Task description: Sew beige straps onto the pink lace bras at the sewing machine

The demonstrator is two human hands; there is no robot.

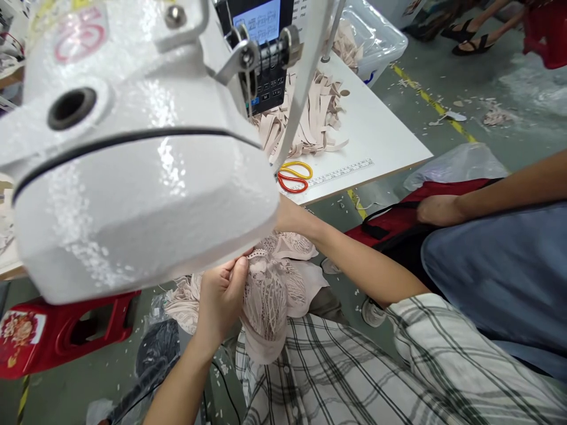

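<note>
A beige lace bra (266, 295) hangs over my lap below the sewing machine's head (146, 206). My left hand (225, 289) is closed on the bra's upper edge, thumb on top, with some fingertips hidden under the machine. From the right my right hand (286, 215) reaches in behind the machine's head; only its wrist side shows and the fingers are hidden. Close above that wrist, scissors with red and yellow handles (295, 177) lie on the white table (385, 136).
Beige strips (314, 118) lie piled by the control panel (270, 77). A clear plastic bin (376, 35) stands behind the table. Another person's hand (438, 211) rests on red fabric at right. A red stool (62, 336) and more beige lace pieces (183, 301) are at lower left.
</note>
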